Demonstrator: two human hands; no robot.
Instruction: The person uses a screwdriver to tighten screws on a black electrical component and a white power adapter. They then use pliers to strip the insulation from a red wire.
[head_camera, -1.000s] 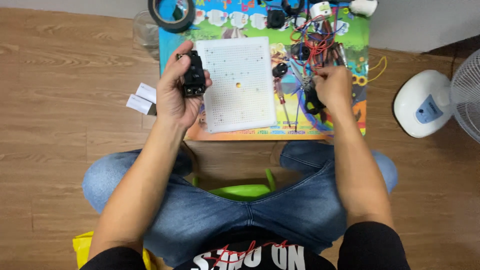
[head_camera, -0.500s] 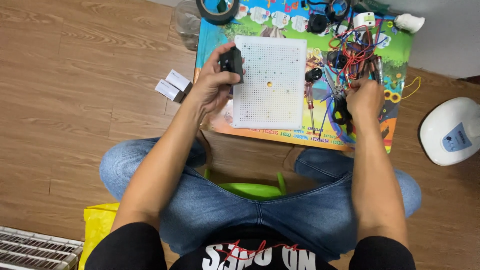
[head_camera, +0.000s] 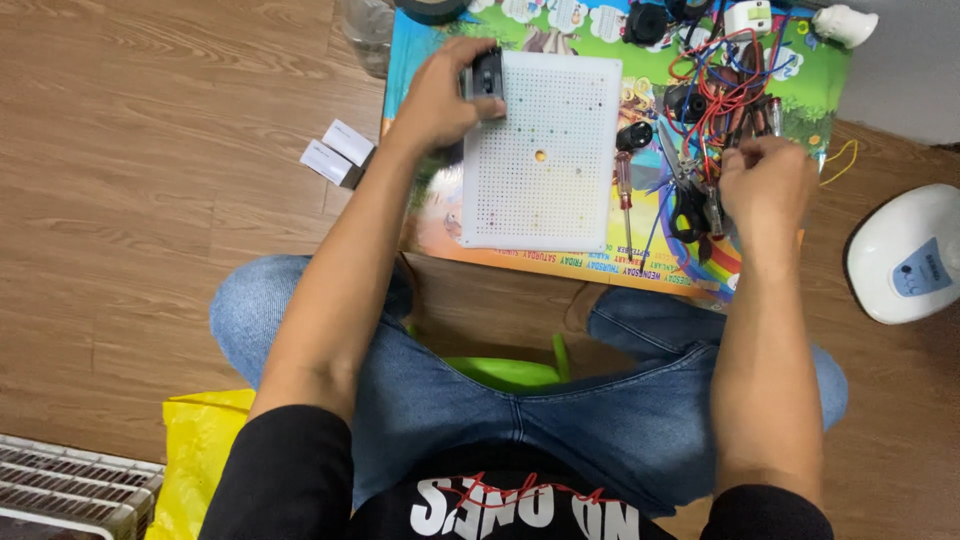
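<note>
Left hand (head_camera: 440, 95) closed around small black component (head_camera: 487, 75), held at top left corner of white perforated board (head_camera: 545, 150); grip firm, fingers wrapped over the part, thumb side toward board. Right hand (head_camera: 765, 185) loosely curled over tangle of red and blue wires (head_camera: 725, 90) at right side of colourful mat (head_camera: 800, 90); cannot tell whether anything is pinched in that grip, fingertips hidden by back of hand.

Step in hand, as judged: seating black component against board corner. Best done square to the hole grid, pressed straight down, board steadied so it does not slide on mat. Advisable to keep wrist low and part level; tilt likely to miss holes.

Edges and room:
- Board lies flat on mat, left edge just inside mat's left border; little margin there before floor.
- Red-handled screwdriver (head_camera: 622, 185) lies just beside board's right edge, roughly parallel to it; close enough to be knocked if board shifts right.
- Pliers (head_camera: 690, 185) and wire tangle crowd right hand; little open room for sweeping moves there.
- Two small white boxes (head_camera: 337, 153) on wooden floor (head_camera: 150, 200), left of mat, near left forearm but apart from it.
- White fan base (head_camera: 910, 255) on floor, well right of right hand.
- Open floor to left gives freest room for left elbow.
</note>
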